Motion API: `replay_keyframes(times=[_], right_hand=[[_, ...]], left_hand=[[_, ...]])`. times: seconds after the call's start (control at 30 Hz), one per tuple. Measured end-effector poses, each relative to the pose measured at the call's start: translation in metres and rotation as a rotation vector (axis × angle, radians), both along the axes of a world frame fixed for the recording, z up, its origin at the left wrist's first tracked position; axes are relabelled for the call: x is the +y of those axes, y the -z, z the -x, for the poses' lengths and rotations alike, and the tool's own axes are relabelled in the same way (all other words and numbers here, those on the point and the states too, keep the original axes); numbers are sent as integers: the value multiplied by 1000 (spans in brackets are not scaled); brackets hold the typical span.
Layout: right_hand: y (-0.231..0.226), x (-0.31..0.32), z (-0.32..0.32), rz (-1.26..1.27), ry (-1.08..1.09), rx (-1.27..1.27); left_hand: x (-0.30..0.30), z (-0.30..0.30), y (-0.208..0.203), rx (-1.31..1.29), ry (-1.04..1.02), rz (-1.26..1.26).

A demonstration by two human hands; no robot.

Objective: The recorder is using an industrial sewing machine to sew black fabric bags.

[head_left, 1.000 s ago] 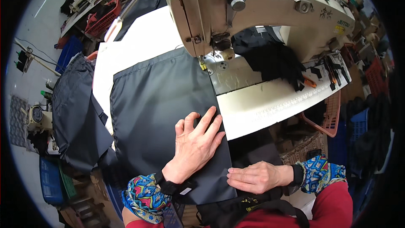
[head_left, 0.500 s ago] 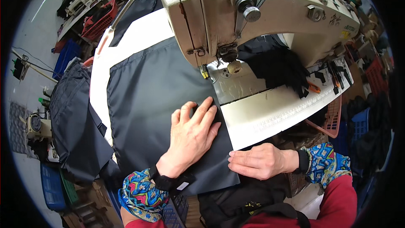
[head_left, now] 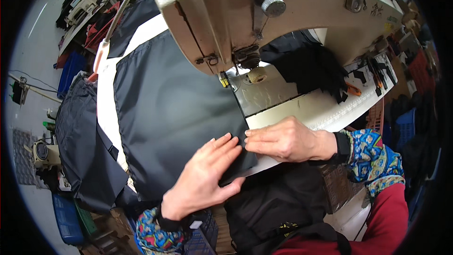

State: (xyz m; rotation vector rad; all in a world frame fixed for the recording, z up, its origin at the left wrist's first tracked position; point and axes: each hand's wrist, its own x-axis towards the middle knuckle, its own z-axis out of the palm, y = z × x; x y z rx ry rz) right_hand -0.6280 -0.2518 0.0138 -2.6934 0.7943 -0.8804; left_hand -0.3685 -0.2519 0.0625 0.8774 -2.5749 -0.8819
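Dark, thin fabric panel (head_left: 174, 113) lies flat on the sewing table (head_left: 325, 113), likely light, limp and slippery; left hand (head_left: 203, 179) spread pressing it, right hand (head_left: 283, 139) pinching its near-right edge, the best hold.

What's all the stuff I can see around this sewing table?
Sewing machine: one, cream, top centre, arching over the table.
Dark fabric panel: one, dark grey, spread flat on the table under both hands.
Table: one, white top, under the machine.
Black cloth pile: one, black, behind the machine arm.
Hanging fabric: one heap, dark grey, draped off the table's left edge.
Crates: blue and green, on the floor lower left.
Lamp neck: one, grey flexible, upper left.
Patterned sleeve covers: two, multicoloured, on the forearms.
Left hand: flat on the panel's near edge.
Right hand: pinching the panel's right corner.
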Motion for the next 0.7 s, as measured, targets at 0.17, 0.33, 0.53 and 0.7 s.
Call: replay_keyframes(times=[0.17, 0.33, 0.53, 0.7], right_hand=[[-4, -9, -3, 17, 61, 39], [-20, 6, 10, -61, 130, 5], [-23, -11, 37, 292, 675, 386], [-19, -11, 35, 116, 699, 397]], left_hand=[[4, 7, 31, -62, -87, 378], [-17, 11, 36, -67, -117, 510], [-42, 7, 27, -54, -129, 480], [-58, 4, 33, -93, -143, 488]])
